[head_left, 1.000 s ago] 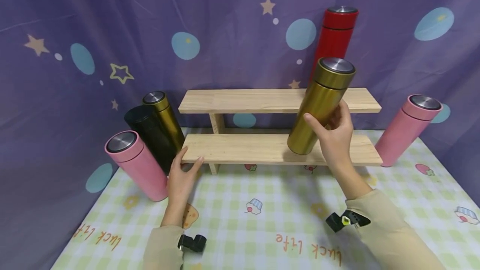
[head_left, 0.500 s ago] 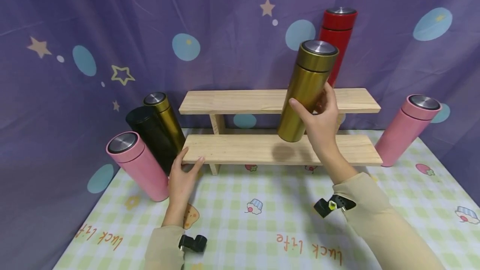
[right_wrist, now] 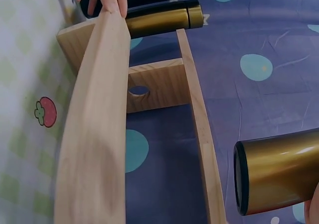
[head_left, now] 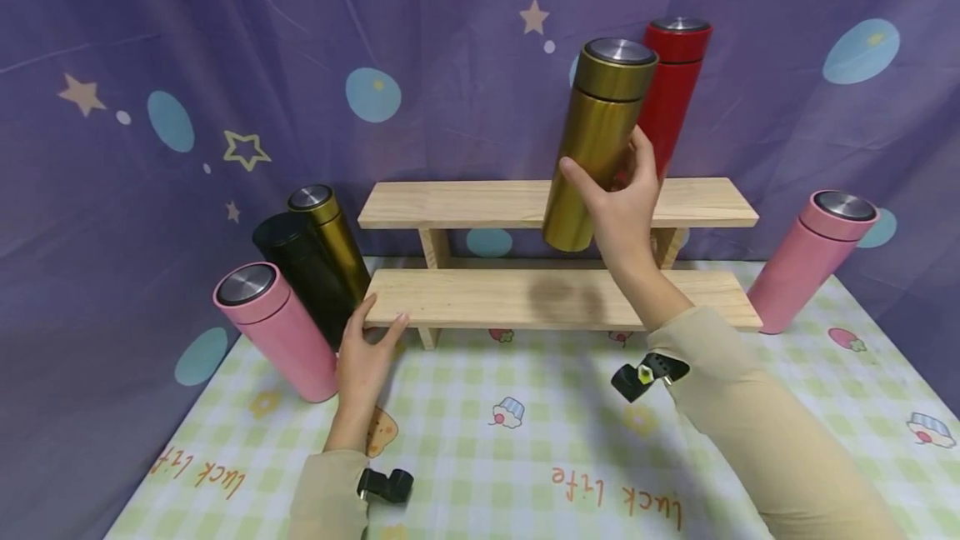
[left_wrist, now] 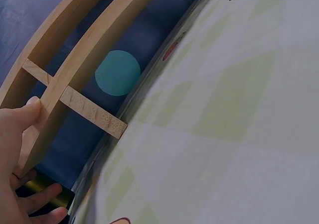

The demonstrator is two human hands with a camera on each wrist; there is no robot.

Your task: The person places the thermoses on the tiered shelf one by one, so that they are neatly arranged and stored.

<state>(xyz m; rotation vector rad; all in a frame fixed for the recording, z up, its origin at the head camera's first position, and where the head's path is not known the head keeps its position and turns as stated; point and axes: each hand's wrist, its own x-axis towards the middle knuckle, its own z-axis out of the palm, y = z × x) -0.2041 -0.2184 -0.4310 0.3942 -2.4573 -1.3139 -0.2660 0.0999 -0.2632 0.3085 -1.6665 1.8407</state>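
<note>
The right hand (head_left: pixel 624 211) clasped a gold, cylindrical metal flask (head_left: pixel 597 127), probably stiff, slippery and best gripped mid-body, near the upper front edge of a pale wooden rack (head_left: pixel 457 297), whose lower left corner the left hand (head_left: pixel 363 363) pinched.

3 flasks (head_left: pixel 307 282) L of shelf (head_left: pixel 457 297), 1 flask (head_left: pixel 813 261) R.

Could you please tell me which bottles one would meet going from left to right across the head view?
First pink bottle → black bottle → partly hidden gold bottle → gold bottle gripped by the right hand → red bottle → second pink bottle.
</note>
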